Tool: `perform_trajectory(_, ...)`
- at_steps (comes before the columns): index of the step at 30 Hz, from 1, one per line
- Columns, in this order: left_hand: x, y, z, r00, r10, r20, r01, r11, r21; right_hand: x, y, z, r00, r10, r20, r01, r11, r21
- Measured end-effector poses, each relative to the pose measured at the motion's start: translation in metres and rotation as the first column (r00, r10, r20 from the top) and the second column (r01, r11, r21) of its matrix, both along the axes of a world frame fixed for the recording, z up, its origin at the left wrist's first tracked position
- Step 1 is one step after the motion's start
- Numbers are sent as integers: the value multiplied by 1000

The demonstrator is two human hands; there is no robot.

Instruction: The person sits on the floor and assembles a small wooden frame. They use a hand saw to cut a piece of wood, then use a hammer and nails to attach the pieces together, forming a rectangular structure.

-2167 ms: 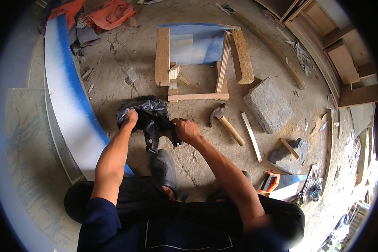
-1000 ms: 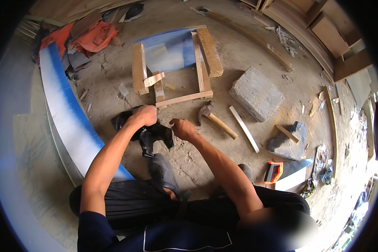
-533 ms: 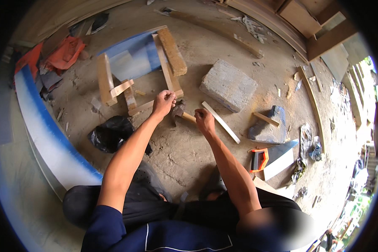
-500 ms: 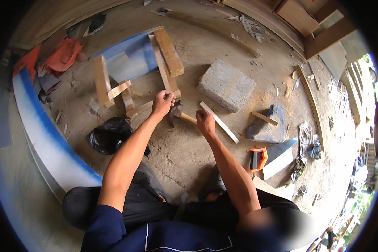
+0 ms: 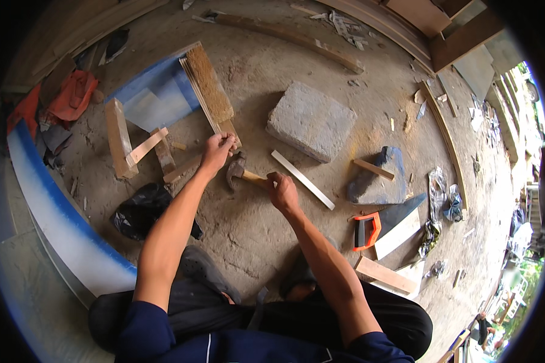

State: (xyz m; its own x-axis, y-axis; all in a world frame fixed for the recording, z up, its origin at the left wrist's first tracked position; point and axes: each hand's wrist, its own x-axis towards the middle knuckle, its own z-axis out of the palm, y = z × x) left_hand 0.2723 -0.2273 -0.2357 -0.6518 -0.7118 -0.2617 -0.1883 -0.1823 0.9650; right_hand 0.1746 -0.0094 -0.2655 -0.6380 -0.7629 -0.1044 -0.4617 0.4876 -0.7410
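Observation:
My right hand (image 5: 283, 192) is wrapped round the wooden handle of a claw hammer (image 5: 237, 172), its metal head pointing left, just below my left hand. The fingers of my left hand (image 5: 217, 152) are pinched together at the near end of a wooden piece (image 5: 209, 81) with a rough tan face; whatever lies between the fingertips is too small to make out. Beyond it lies a blue and white sheet (image 5: 157, 97). Short wood pieces sit to the left, among them an upright-looking block (image 5: 119, 139) with a thin slat (image 5: 146, 147) leaning across it.
A grey concrete block (image 5: 312, 121) lies ahead on the right, beside a pale strip (image 5: 303, 179). Farther right are a bluish stone (image 5: 378, 178), an orange-handled saw (image 5: 366, 232) and a wood offcut (image 5: 386, 275). A black plastic bag (image 5: 142, 212) and a curved blue-white panel (image 5: 60, 206) are left.
The hammer and my right hand have come back toward me, away from my left hand. The rough wooden piece has shifted left against the slats beside it. The whole view has turned slightly.

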Motion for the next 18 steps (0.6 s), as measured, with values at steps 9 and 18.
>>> perform_trajectory(9,-2,25,35,997,-82,14,81,993,84,1,-49,51,933,-52,357,179,925,-334)
perform_trajectory(18,-93,116,31,982,-130,-135,141,987,77,-50,7,92,948,-284,143,314,905,-288)
